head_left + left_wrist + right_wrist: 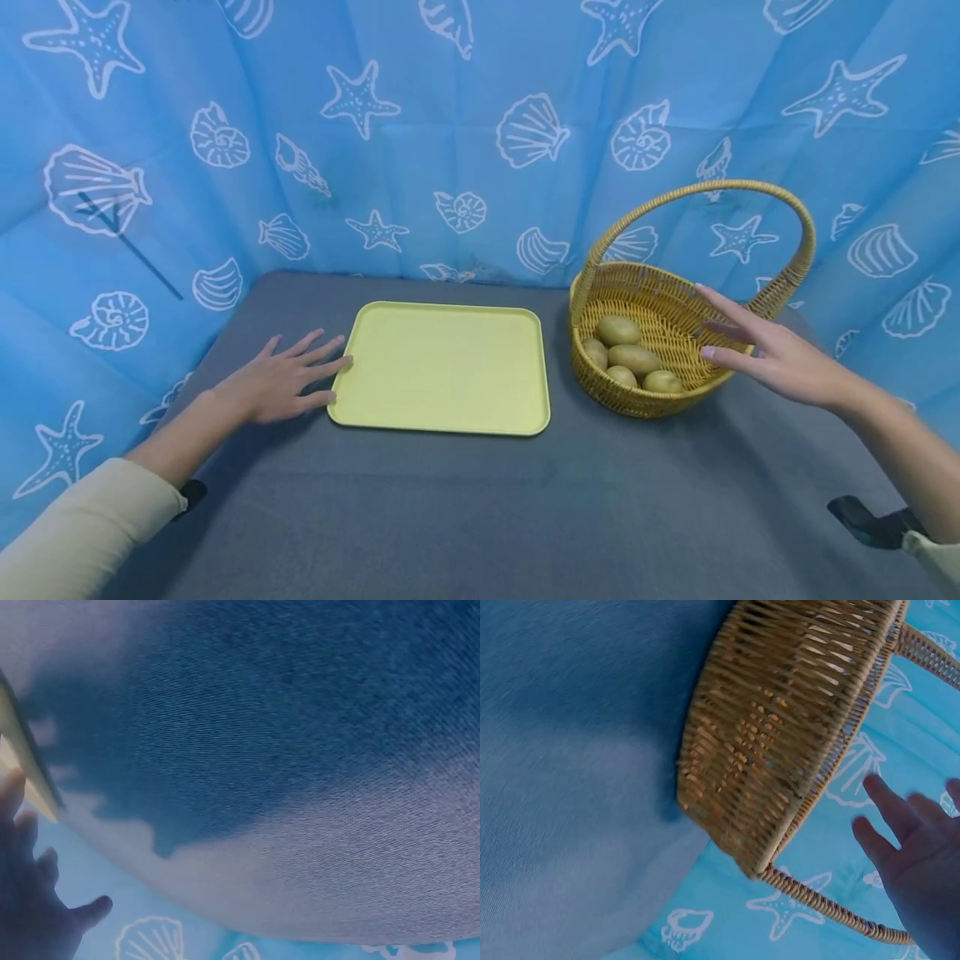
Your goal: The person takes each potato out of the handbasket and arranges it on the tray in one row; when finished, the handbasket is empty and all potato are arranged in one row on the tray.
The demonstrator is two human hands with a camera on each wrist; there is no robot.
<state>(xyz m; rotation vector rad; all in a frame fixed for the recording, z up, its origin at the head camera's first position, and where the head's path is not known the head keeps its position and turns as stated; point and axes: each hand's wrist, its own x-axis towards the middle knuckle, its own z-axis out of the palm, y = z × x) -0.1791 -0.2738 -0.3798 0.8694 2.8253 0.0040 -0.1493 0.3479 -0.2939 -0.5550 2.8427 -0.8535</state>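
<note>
Likely the potatoes (633, 359) are firm, smooth and modestly heavy; we would take each round its middle. They lie inside the wicker basket (678, 333), at right. Over its right side hangs our right hand (783, 362), fingers extended, empty. Our left hand (281, 385) spreads at the tray's (442, 367) left edge; contact is hard to tell.

Soft yellow all over the tray (442, 367). Golden brown on the basket (630, 403), with a criss-cross woven look. Light brown on the potatoes (633, 359). Plain dark grey on the table (480, 517). Bright blue on the curtain (450, 100), with white starfish (362, 98) and shells (532, 131). Cream on the sleeves (97, 521).
</note>
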